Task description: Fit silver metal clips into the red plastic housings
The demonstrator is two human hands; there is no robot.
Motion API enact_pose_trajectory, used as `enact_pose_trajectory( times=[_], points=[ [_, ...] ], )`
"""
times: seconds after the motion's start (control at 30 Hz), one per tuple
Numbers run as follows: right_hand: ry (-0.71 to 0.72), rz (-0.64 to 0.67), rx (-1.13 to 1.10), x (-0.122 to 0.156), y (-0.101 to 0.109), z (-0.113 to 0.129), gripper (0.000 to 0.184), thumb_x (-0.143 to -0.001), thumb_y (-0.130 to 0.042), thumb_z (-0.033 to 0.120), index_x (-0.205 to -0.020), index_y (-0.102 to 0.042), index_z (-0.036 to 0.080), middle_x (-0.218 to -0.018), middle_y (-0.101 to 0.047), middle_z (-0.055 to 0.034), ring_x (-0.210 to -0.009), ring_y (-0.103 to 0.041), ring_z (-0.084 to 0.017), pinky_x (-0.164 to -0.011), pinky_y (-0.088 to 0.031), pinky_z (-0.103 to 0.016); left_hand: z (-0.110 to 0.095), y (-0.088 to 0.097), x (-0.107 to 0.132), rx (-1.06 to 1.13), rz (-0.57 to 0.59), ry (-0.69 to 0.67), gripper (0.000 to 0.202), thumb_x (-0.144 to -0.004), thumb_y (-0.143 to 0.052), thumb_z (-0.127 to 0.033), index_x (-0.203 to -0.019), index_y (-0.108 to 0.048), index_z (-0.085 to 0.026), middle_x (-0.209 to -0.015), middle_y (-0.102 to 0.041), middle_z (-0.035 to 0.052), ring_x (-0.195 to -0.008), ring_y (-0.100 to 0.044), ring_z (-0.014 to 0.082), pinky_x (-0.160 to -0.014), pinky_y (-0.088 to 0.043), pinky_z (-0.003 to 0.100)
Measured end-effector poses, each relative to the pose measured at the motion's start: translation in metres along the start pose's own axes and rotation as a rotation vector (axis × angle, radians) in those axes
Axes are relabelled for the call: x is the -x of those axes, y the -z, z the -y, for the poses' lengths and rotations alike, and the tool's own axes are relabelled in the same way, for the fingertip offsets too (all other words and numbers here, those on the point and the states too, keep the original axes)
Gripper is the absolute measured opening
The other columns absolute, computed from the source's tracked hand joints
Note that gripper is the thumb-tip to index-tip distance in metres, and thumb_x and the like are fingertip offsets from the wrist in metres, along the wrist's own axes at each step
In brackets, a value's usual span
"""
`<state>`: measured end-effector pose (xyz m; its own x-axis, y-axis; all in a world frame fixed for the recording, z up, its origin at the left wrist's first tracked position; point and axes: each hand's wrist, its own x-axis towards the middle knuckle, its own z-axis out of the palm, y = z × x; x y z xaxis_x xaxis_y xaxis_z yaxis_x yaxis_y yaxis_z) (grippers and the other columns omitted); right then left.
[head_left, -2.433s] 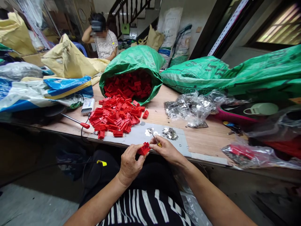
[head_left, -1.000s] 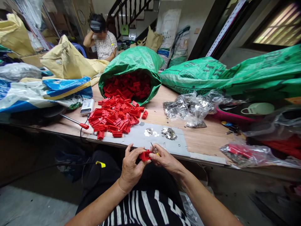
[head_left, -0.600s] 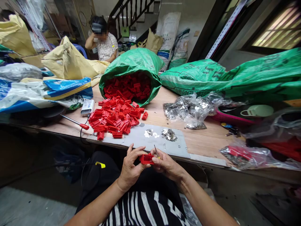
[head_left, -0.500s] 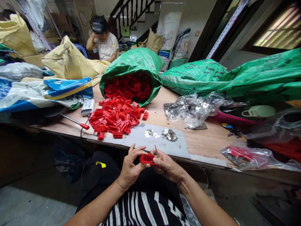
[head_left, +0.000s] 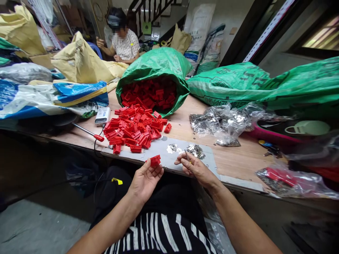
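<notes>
Between the thumb and fingers of my left hand (head_left: pixel 145 181) is a red plastic housing (head_left: pixel 155 161), raised just past the table's front edge. My right hand (head_left: pixel 200 172) is closed around a small tool (head_left: pixel 186 155) with a thin metal shaft and a bit of yellow at the handle; its exact kind is unclear. That hand is over the front of a grey mat (head_left: pixel 162 159), close to two small heaps of flat metal pieces (head_left: pixel 196 151). To the left lies a pile of similar red housings (head_left: pixel 132 128).
A green sack (head_left: pixel 164 58) opens toward me, full of red housings. Clear bags of metal pieces (head_left: pixel 225 121) lie on the right, near a pink basin (head_left: pixel 261 132). A red-handled rod (head_left: pixel 90 132) and a white device (head_left: pixel 102 115) are at left. Another person (head_left: pixel 124 44) sits behind.
My hands have moved apart. The left one carries the red housing up and left, turned over; the right one, still with the tool, has moved right and forward toward the metal pieces.
</notes>
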<state>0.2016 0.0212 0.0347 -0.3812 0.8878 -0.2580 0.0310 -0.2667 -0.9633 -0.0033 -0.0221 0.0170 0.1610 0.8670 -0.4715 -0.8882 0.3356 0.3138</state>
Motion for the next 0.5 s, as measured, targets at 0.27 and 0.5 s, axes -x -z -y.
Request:
enact_pose_trajectory(
  times=[0.27, 0.5],
  points=[
    [0.011, -0.084, 0.031, 0.005, 0.011, 0.003, 0.037, -0.078, -0.065, 0.051, -0.096, -0.054, 0.02, -0.092, -0.062, -0.0024, -0.048, -0.033, -0.004, -0.043, -0.021, -0.021, -0.005, -0.002, 0.0, 0.185, -0.084, 0.166, 0.016, -0.086, -0.058, -0.025, -0.084, -0.067, -0.012, -0.075, -0.071, 0.0058, -0.074, -0.068, 0.0161, -0.078, -0.053, 0.033],
    [0.203, -0.3, 0.548, -0.006, 0.039, 0.01, 0.025, -0.082, -0.059, 0.044, -0.087, -0.06, 0.019, -0.087, -0.065, -0.0043, -0.067, -0.053, -0.014, -0.06, -0.039, -0.027, -0.001, 0.002, 0.003, -0.039, 0.012, 0.11, 0.011, -0.079, -0.066, -0.023, -0.086, -0.062, -0.015, -0.082, -0.072, 0.005, -0.076, -0.07, 0.0174, -0.082, -0.051, 0.034]
  ],
)
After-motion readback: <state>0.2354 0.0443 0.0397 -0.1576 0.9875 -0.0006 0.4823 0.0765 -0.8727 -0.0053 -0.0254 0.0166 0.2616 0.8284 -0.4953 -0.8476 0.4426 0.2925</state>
